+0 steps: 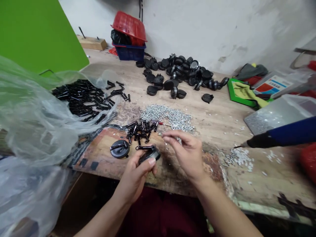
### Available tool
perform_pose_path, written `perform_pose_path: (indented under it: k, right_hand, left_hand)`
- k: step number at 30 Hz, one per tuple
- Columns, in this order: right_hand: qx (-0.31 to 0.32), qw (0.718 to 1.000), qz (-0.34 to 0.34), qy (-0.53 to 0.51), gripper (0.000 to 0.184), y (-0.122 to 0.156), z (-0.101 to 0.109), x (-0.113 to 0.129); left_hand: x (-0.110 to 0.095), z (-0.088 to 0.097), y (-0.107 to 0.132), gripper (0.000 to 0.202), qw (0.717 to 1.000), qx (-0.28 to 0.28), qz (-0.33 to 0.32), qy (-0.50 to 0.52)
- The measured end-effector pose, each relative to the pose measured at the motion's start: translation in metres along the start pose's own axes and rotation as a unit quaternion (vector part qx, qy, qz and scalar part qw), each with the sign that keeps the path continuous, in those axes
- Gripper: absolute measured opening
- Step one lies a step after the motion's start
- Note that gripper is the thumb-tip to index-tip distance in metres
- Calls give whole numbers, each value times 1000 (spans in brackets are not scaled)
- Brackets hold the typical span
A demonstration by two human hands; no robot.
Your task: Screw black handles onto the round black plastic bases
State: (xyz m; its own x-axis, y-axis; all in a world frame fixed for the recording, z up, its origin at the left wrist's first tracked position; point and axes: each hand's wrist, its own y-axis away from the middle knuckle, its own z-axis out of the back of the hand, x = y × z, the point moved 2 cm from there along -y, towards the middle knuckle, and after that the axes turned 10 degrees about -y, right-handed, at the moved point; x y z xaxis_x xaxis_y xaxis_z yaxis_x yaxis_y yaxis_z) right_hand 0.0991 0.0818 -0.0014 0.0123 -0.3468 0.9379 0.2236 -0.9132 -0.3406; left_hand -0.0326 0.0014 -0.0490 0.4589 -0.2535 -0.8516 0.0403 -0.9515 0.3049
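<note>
One clear plastic bag (32,115) fills the left edge, cut off by the frame and partly covering a large heap of black plastic pins (79,97), too many and too tangled to count. One green board (39,33) stands behind it, also cut off. One left hand (135,176) is curled closed around a black round disc (150,155), thumb on top; a black pin (144,148) lies across or enters the disc, the join hidden. One matching disc with a pin (119,148) lies just left of it on a stained wooden board (98,154). A smaller heap of roughly thirty black pins (139,131) sits ahead. Behind stand one red basket (129,26), tilted on one blue crate (128,52). Several hundred silver screws (165,117) lie in a spread beside one red-handled small screwdriver (158,123), partly hidden. One right hand (185,154) hovers just above the board, thumb and forefinger nearly pinched; any screw between them is too small to tell. Several dozen black discs (182,74) lie overlapping, uncountable. One blue electric screwdriver (283,133), cut off by the right edge, points at a second patch of screws (238,158).
</note>
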Motion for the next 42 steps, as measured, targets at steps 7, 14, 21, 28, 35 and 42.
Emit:
perform_pose_path:
  k: [7,14,21,28,35,42]
  right_hand:
    - [57,987,-84,-127,11,17,6,7]
    - [121,970,-136,-159,19,14,23,5]
    - [142,957,-166,-190,19,21,37,7]
    - [75,973,-163,-142,8,40,55,14]
    - [11,978,-189,-89,12,66,62,6]
    - [-296,936,149,118,65,50,111,33]
  left_hand:
    - [3,-6,9,43,996,-9,-19,-92]
    - [-7,-19,17,48,964,-31,-82,-251]
    - [-5,-30,20,47,910,23,-203,-360]
    - [4,-44,20,44,945,39,-105,-306]
    - [18,-56,18,41,955,57,-29,-288]
    - [29,-63,16,35,985,63,92,-133]
